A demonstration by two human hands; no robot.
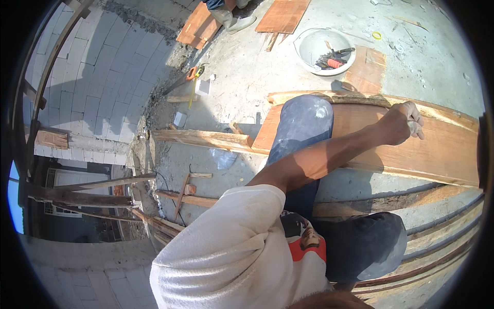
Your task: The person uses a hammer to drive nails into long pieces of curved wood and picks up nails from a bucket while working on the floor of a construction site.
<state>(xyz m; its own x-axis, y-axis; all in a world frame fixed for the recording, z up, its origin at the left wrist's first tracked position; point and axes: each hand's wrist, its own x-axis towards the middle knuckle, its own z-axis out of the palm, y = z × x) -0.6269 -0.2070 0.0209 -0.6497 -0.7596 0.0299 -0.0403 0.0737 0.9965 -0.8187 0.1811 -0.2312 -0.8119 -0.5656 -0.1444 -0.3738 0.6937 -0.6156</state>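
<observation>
My left hand (404, 123) reaches across to the right, at the end of a bare forearm. Its fingers are curled in and pinched together over a long reddish-brown wooden panel (442, 149). Whatever sits in the pinch, if anything, is too small to make out. A rough timber batten (355, 98) runs along the panel's far edge, just beside the hand. My left knee, in dusty dark trousers, is bent over the panel's left part. My right hand is not in view.
Beyond the panel stands a white basin (303, 49) holding dark tools and a red item. A handsaw (192, 73) with an orange handle lies near the block wall (98, 77). Timber lengths (432, 237) lie at lower right. Another person's boot (236, 23) shows at the top.
</observation>
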